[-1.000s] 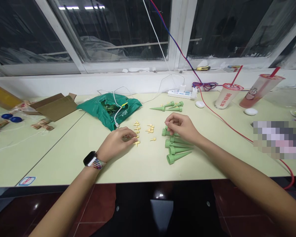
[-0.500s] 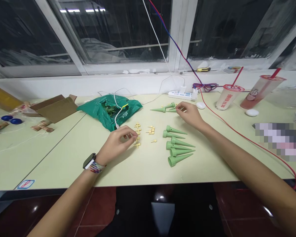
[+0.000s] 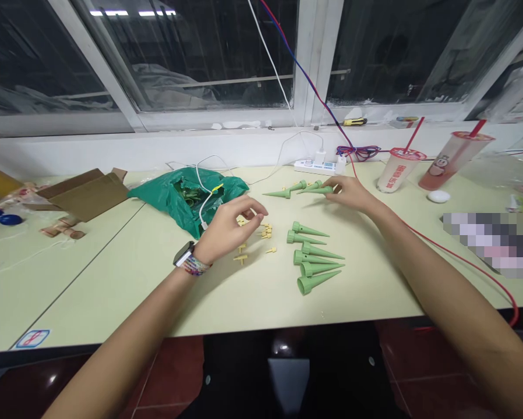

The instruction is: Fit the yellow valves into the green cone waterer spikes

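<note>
At the back of the table my right hand [image 3: 349, 192] pinches the wide end of a green plastic spike [image 3: 314, 191], its tip pointing left. More green spikes lie close by, one of them a long spike [image 3: 276, 194] further left. My left hand [image 3: 235, 227], wearing a watch, hovers with thumb and fingers apart over small yellow T-shaped plastic pieces [image 3: 241, 259], partly hiding them. Just right of it are several small yellow nozzles [image 3: 267, 234]. Several hollow green cones [image 3: 307, 284] form a column in the middle, tips to the right.
A torn green plastic bag [image 3: 156, 195] with green parts inside lies behind my left hand, a white cable across it. Two drink cups [image 3: 395, 171] with red straws stand back right. A power strip [image 3: 316, 167], cardboard [image 3: 87, 195] and a red cable [image 3: 462, 259] are also on the table.
My left hand has lifted and moved right, away from the yellow T-shaped pieces. My right hand has shifted slightly right, now gripping a green spike by its wide end.
</note>
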The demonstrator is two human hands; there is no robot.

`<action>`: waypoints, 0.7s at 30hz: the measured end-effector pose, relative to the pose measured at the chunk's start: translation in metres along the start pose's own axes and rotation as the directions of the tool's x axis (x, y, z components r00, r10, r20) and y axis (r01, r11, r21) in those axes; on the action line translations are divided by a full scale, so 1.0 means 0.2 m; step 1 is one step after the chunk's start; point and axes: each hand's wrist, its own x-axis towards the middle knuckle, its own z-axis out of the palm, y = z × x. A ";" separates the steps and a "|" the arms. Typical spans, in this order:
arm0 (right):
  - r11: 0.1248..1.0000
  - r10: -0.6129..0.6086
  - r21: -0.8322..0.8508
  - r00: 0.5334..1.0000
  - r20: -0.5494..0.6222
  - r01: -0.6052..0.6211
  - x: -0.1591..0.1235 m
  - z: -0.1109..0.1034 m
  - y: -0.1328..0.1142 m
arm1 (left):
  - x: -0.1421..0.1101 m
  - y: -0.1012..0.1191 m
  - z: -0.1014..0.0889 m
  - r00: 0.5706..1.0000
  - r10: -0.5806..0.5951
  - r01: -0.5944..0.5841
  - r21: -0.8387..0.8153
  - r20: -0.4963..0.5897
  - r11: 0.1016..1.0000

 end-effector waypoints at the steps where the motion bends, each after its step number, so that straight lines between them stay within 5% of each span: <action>1: 0.984 0.035 0.177 0.999 0.006 -0.036 -0.02 -0.01 -0.03 | 0.03 0.00 0.02 1.000 -0.002 0.002 -0.018 0.029 1.000; 4: 0.768 0.072 0.626 0.989 0.126 -0.135 -0.09 0.02 -0.16 | 0.12 0.00 0.10 0.992 -0.018 0.026 -0.067 0.124 0.997; 7: 0.600 -0.020 0.784 0.977 0.214 -0.159 -0.17 0.09 -0.31 | 0.19 0.03 0.20 0.990 -0.010 0.024 -0.094 0.140 0.995; 10: 0.628 -0.062 0.768 0.976 0.210 -0.126 -0.23 0.14 -0.42 | 0.23 0.07 0.28 0.994 0.016 0.002 -0.165 0.109 0.986; 15: 0.845 -0.084 0.532 0.996 0.027 0.057 -0.28 0.16 -0.50 | 0.21 0.08 0.32 0.997 -0.004 0.022 -0.251 0.074 0.968; 21: 0.872 -0.132 0.474 0.991 -0.007 0.119 -0.31 0.18 -0.51 | 0.18 0.07 0.30 0.990 -0.026 0.077 -0.381 0.138 0.921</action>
